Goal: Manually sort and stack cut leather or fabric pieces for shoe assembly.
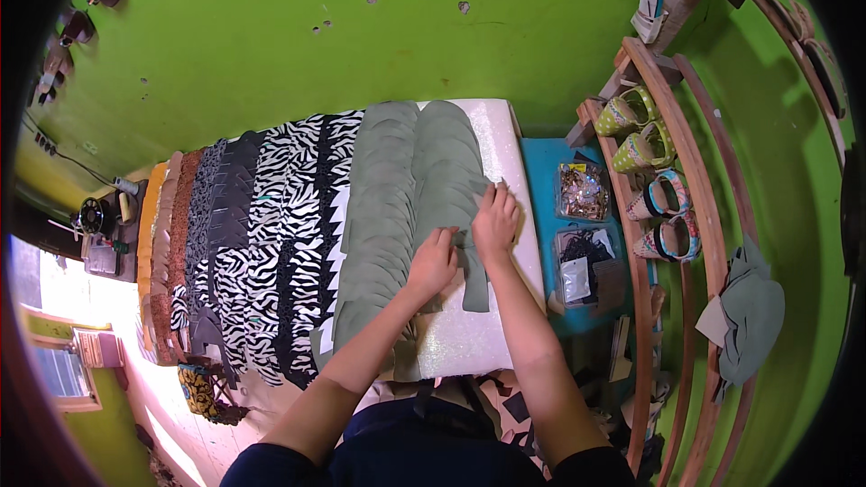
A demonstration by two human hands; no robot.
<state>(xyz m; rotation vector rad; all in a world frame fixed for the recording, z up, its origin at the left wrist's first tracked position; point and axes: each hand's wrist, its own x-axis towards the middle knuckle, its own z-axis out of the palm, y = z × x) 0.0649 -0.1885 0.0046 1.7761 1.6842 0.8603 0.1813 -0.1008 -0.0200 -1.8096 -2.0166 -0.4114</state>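
Observation:
Overlapping grey-green cut pieces [383, 189] of sheet material, probably leather or fabric, lie in two long rows across a pale sparkly table [465, 343]. Over the right-hand row, my left hand [435, 261] has its fingertips pinched at the edge of a grey-green piece [475, 284], whose end hangs down between my wrists. My right hand [495, 221] is a little farther off and to the right, its bent fingers closed at the same row's right edge on grey-green material. Its thumb is partly hidden.
Rows of zebra-print pieces [271, 234], black, brown and orange ones fill the table's left part. At right, a blue surface [541, 153] bears clear boxes of small parts [582, 189]. A wooden rack [686, 153] holds sandals [645, 146] and draped grey pieces [753, 316].

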